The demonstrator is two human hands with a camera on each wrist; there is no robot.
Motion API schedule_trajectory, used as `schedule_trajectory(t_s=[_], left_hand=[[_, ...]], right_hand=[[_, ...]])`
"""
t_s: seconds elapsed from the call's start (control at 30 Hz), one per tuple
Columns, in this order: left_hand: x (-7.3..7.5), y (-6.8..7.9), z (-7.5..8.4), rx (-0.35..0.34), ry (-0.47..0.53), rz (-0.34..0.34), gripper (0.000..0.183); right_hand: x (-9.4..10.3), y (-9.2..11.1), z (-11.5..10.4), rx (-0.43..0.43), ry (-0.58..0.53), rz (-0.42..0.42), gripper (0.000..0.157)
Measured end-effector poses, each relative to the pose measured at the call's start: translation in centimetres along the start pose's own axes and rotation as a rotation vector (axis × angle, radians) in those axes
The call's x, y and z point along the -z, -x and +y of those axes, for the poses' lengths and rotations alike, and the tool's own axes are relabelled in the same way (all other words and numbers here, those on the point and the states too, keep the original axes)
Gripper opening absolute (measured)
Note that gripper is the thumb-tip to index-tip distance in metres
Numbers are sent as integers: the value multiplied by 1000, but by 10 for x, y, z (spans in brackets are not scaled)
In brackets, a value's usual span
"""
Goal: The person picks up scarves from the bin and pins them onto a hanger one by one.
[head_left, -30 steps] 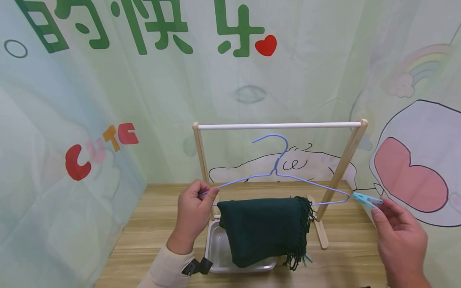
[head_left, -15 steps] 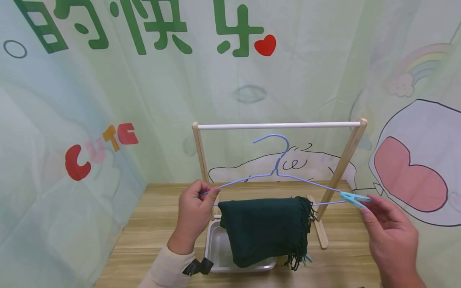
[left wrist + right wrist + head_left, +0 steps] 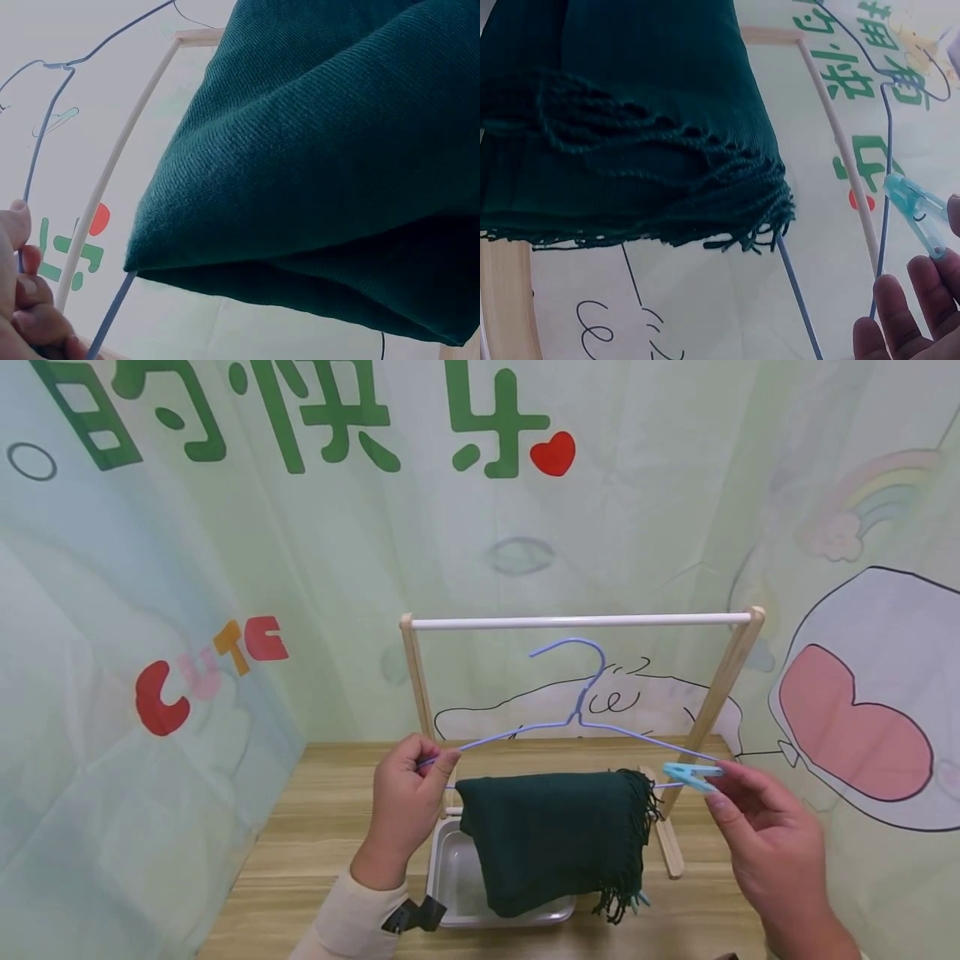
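Note:
My left hand (image 3: 405, 814) grips the left end of a blue wire clothes hanger (image 3: 517, 732), its hook pointing up. Over the hanger's bottom bar hangs a folded dark green fringed scarf (image 3: 555, 843), with the fringe at its right side. Between thumb and forefinger my right hand (image 3: 776, 843) pinches a light blue clothespin (image 3: 686, 774). Its nose points left toward the scarf's fringed edge, near the hanger's right arm. In the right wrist view the clothespin (image 3: 916, 211) overlaps the hanger's wire, and the scarf (image 3: 652, 97) is apart from it.
Behind the hanger stands a wooden rack with a white rail (image 3: 577, 622). A metal tray (image 3: 453, 877) lies on the wood-grain table (image 3: 300, 860), partly hidden by the scarf. A small teal piece (image 3: 641, 900) shows below the fringe. Printed cloth surrounds the table.
My right hand has moved left with the clothespin, from beyond the hanger's right end to near the scarf's fringe. My left hand and the hanger have shifted only slightly right.

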State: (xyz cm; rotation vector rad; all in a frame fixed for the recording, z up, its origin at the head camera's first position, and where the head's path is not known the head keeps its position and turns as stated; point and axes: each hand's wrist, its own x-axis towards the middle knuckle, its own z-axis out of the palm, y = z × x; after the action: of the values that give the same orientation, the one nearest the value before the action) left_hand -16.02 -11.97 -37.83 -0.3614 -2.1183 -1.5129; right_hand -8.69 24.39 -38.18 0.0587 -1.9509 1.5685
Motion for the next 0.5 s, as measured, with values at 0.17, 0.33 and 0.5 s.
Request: schedule_trajectory(t_s=[0.17,0.33,0.5], left_hand=[[0,1,0,-1,-2,-6,23],[0,1,1,5,2,-8,23],[0,1,0,7,7,-13,22]], right_hand=[[-10,0,-4,64,53,-63,36],[-22,-1,-7,97,6,-93,36],[-33,-2,-10,163,52,-141,38]])
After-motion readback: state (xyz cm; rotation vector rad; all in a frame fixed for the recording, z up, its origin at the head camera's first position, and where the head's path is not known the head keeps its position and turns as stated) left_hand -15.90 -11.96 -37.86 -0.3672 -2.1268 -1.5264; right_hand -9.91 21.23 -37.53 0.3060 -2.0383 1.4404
